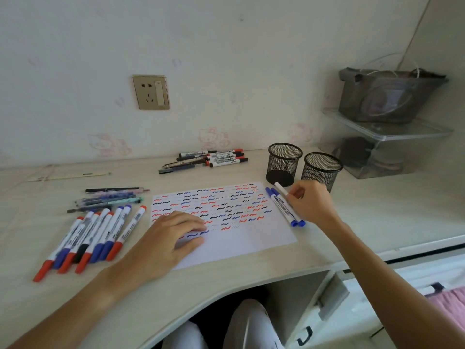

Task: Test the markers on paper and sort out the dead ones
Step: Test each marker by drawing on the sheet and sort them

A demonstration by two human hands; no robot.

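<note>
A person's right hand, right of centre in the frame, pinches a white marker between thumb and curled fingers. The marker's long axis runs up and to the left from the fingers, its free end pointing toward the nearer of two black mesh cups standing just above it. Two blue markers lie side by side directly below the hand, along the right edge of the paper, slanting from upper left to lower right. The right hand is plainly the nearer one to this pair and to the cups. The left hand rests flat, fingers straight, on the lower left part of the sheet, which is covered in red, blue and black squiggles. More markers lie fanned at lower left, and another heap sits at the top centre by the wall.
</note>
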